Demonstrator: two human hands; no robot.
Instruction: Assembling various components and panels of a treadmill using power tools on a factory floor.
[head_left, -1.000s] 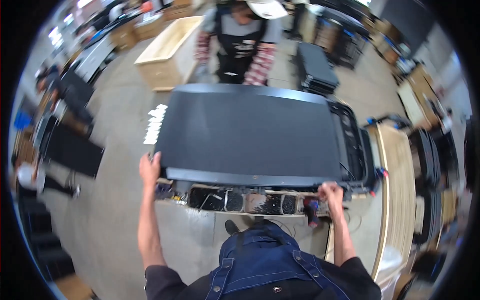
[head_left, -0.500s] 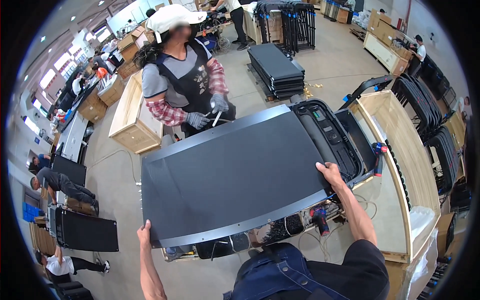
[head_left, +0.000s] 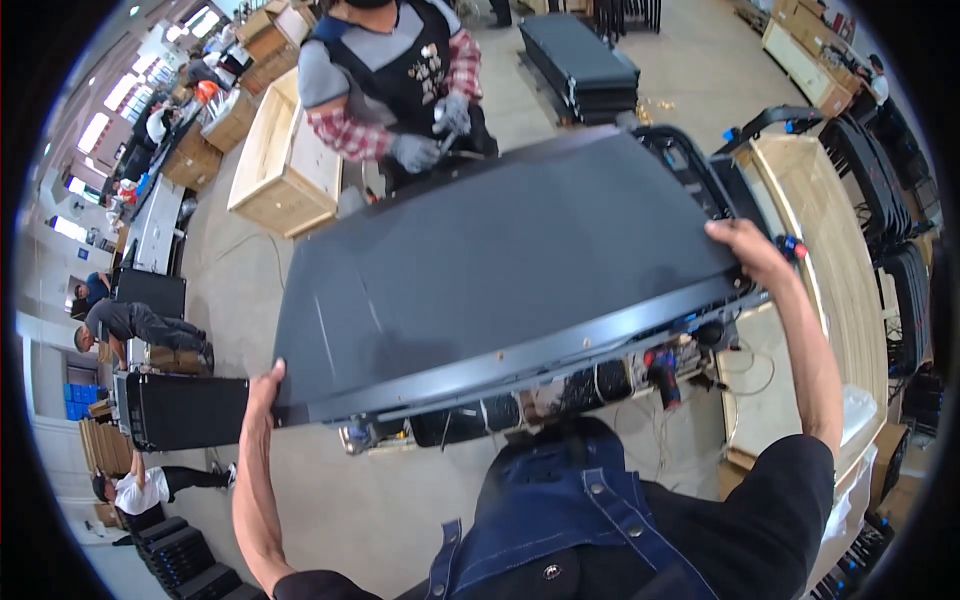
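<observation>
A wide black treadmill deck (head_left: 490, 260), with its belt facing up and a metallic edge strip along the near side, spans the space in front of me. My left hand (head_left: 264, 392) grips its near left corner, thumb on top and fingers mostly hidden below. My right hand (head_left: 748, 250) holds the right end near the near corner, thumb over the belt and the other fingers out of sight beneath. Beyond the right end lies a black frame (head_left: 690, 165), partly covered by the deck. Across from me stands a person whose grey-gloved hands (head_left: 430, 145) hold a small object I cannot make out.
Below the deck's near edge hang a red-and-blue cordless driver (head_left: 662, 376) and several dark trays (head_left: 550, 400). An open wooden crate (head_left: 815, 270) stands close on the right, another wooden crate (head_left: 285, 165) at the far left. Stacked black decks (head_left: 580, 65) lie behind. Loose cables (head_left: 750, 375) trail at right.
The deck has shifted right and its near edge sits higher and tilted, with both my hands still on it. My view has also dipped downward. The co-worker's gloved hands remain close to the far edge.
</observation>
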